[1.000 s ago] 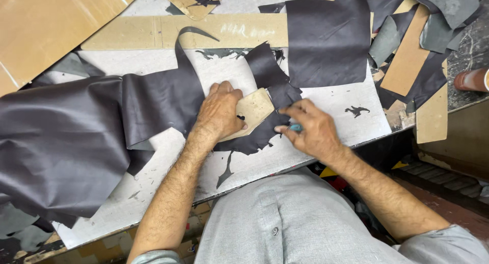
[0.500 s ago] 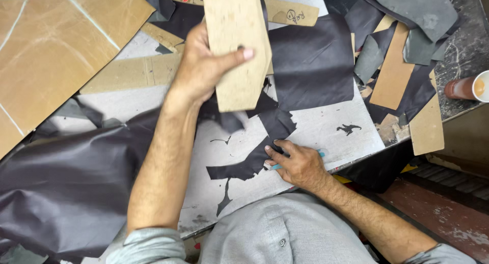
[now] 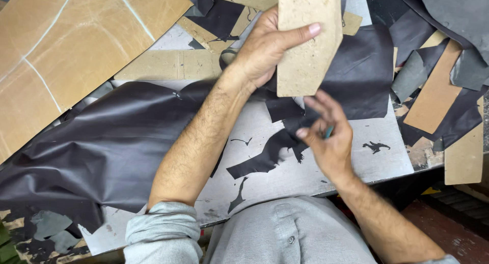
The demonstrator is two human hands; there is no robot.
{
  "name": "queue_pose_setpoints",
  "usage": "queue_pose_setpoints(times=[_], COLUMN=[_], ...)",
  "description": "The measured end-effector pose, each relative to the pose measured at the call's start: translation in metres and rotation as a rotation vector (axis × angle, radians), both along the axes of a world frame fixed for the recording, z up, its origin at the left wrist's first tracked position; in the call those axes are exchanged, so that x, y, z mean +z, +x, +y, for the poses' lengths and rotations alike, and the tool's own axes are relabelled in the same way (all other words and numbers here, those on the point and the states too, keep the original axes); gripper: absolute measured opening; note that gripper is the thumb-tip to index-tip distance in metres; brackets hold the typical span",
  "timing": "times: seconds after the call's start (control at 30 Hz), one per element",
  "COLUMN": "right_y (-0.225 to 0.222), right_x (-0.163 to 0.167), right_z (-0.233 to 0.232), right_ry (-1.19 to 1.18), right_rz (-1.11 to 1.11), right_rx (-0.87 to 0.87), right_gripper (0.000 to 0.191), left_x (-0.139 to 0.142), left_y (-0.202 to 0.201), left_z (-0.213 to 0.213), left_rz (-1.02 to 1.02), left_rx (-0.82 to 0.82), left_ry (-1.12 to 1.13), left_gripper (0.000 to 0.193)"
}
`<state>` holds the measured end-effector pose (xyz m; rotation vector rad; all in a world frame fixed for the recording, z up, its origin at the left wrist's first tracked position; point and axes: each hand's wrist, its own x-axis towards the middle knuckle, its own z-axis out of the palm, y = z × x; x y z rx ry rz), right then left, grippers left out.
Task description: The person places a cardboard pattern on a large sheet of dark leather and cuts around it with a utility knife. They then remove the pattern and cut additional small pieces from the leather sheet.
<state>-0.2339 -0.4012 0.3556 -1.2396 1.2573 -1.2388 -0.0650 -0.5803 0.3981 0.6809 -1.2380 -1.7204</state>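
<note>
Pinching what looks like a slim teal tool, mostly hidden in the fist, the right hand has lifted off the dark offcut it pressed half a second ago and now hovers just above the grey surface, fingers curled, forefinger stretched toward the raised template. That ragged offcut lies flat on the surface beneath it. To the left, the large dark leather hide spreads across the surface and under the left forearm. Farther out, the left hand clamps the tan cardboard template, thumb across its face, fingers behind; it stays held up, slightly lower and nearer the right hand than before. Behind it lies a dark leather panel, with tan cardboard sheets at far left. No containers are visible.
</note>
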Motion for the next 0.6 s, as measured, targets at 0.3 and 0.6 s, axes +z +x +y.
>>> queue_pose_setpoints(times=[0.3, 0.6], right_y=[0.005, -0.052], right_x=[0.037, 0.045], right_z=[-0.087, -0.176], right_ry=[0.028, -0.225], right_rz=[-0.523, -0.441], right_rx=[0.036, -0.196], right_gripper=[0.024, 0.016], left_x=[0.008, -0.02], left_y=[0.03, 0.077], left_z=[0.051, 0.113], left_rz=[-0.541, -0.846], left_rx=[0.073, 0.063], left_ry=[-0.375, -0.276], left_gripper=[0.062, 0.018])
